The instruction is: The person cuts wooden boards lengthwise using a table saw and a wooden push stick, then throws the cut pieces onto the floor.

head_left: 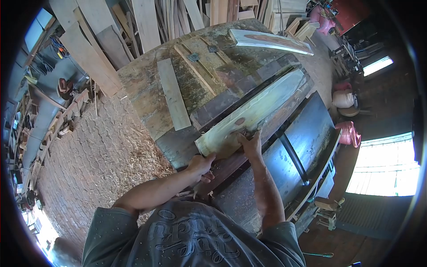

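Observation:
A long pale wooden board (253,115) with a dark knot near its close end lies at a slant along a dark, narrow machine bed, beside a dark raised strip. At the board's near end, my left hand (201,168) has its thumb on the corner and its other fingers curled below. My right hand (251,145) grips the board's long right edge, a little farther up, with part of the fingers hidden from me.
Left of the board are a loose flat plank (172,94) and a slotted wooden guide (195,66). Another pale board (271,41) lies at the table's far side. A metal surface (307,127) stands to the right. Wood shavings (149,153) cover the floor at left; planks (147,24) lean behind.

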Tool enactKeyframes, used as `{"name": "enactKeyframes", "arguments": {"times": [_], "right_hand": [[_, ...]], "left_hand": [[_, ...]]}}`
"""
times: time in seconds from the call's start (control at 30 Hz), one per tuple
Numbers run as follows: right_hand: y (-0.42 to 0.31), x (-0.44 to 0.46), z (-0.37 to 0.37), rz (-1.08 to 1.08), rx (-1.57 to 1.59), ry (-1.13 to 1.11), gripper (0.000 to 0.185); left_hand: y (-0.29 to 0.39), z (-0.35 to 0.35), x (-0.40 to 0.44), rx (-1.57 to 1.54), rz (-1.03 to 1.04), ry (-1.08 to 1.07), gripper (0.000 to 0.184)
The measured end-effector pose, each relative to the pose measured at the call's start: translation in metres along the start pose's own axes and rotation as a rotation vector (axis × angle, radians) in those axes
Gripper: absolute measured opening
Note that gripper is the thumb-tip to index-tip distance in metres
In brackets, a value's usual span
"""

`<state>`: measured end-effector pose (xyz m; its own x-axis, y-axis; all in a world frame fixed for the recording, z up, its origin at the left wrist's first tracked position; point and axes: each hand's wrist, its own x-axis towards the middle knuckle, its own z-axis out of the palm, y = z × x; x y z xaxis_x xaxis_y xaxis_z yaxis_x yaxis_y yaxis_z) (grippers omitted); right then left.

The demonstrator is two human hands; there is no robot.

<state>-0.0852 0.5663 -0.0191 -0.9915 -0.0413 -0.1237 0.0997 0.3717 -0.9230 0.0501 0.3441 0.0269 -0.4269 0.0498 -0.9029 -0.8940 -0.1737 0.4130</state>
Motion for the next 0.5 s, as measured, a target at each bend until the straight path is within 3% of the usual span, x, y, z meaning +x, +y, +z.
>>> {"name": "enactKeyframes", "arguments": {"times": [0.07,0.17,0.23,0.5], "right_hand": [[-0.002,0.005,-0.003,-0.001,0.04,-0.02,0.112],[-0.002,0.012,-0.01,0.01,0.016,-0.016,0.107],[-0.025,0.01,-0.016,0.161,0.015,-0.076,0.104],[-0.041,0.025,-0.027,0.227,-0.027,-0.076,0.097]], "left_hand": [[0.003,0.005,0.004,-0.004,0.012,0.013,0.071],[0.01,0.011,0.008,-0.008,0.005,0.01,0.071],[0.013,0.018,0.008,0.018,0.028,0.031,0.071],[0.03,0.034,0.016,0.004,0.068,0.063,0.077]]}}
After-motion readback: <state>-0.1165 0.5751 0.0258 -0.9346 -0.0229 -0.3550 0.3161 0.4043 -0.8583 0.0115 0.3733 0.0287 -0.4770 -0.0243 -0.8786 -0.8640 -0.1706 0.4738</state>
